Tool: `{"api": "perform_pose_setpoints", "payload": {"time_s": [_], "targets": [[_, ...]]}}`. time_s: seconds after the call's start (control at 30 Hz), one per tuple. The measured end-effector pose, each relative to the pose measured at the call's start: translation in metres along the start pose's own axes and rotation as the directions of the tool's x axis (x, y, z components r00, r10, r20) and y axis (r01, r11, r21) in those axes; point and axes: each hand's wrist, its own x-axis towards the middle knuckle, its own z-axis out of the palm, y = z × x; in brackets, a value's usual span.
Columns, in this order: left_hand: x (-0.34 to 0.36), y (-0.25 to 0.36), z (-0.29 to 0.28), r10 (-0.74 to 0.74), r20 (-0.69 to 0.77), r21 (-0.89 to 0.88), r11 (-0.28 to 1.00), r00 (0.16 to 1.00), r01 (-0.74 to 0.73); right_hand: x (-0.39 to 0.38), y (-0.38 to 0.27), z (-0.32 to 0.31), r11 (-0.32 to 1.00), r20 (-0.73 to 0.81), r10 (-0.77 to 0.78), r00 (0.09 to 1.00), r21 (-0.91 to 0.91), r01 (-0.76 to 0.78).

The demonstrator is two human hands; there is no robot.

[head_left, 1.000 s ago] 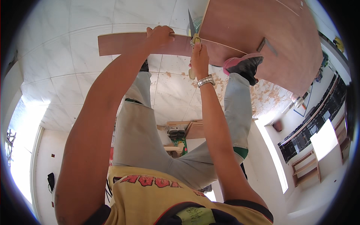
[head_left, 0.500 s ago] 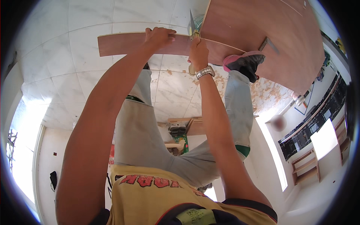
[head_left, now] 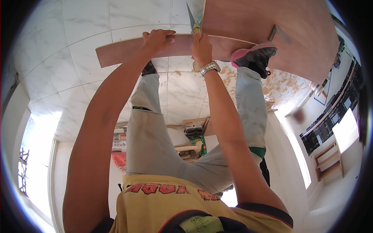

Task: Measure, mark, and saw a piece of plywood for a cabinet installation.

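A handsaw (head_left: 190, 14) is gripped in my right hand (head_left: 202, 50), its narrow pointed blade aimed away from me, beside the cut end of a reddish-brown plywood strip's gap. The long plywood strip (head_left: 120, 52) runs left to right, joined toward the right with the large plywood sheet (head_left: 241, 23). My left hand (head_left: 158, 40) holds the strip's far edge, left of the saw, fingers bent over it and thumb on its face. A black and pink shoe (head_left: 254, 56) on my right foot presses on the plywood near the strip's right end.
Sawdust (head_left: 279, 83) is scattered over the white tiled floor (head_left: 182, 85). A small dark metal-and-wood piece (head_left: 273, 33) lies on the large sheet. Between my legs, tools and a green bag (head_left: 201, 145) sit by the wall. A wooden shelf frame (head_left: 328, 163) stands far right.
The view has shifted slightly, and the saw and both hands appear a little further left. The strip's left end sits lower in the picture. Both grips stay the same.
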Motion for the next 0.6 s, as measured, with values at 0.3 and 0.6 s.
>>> {"api": "perform_pose_setpoints", "payload": {"time_s": [0.3,0.6], "targets": [[-0.021,-0.033,-0.012,-0.112,-0.014,0.032,0.993,0.994,0.113,-0.186,-0.014,-0.056,0.977,0.153,0.181,0.971,0.08,-0.195],[-0.007,-0.032,-0.002,-0.085,0.019,-0.051,0.995,0.996,0.086,-0.089,-0.006,-0.001,0.997,0.063,0.07,0.996,0.013,-0.071]]}}
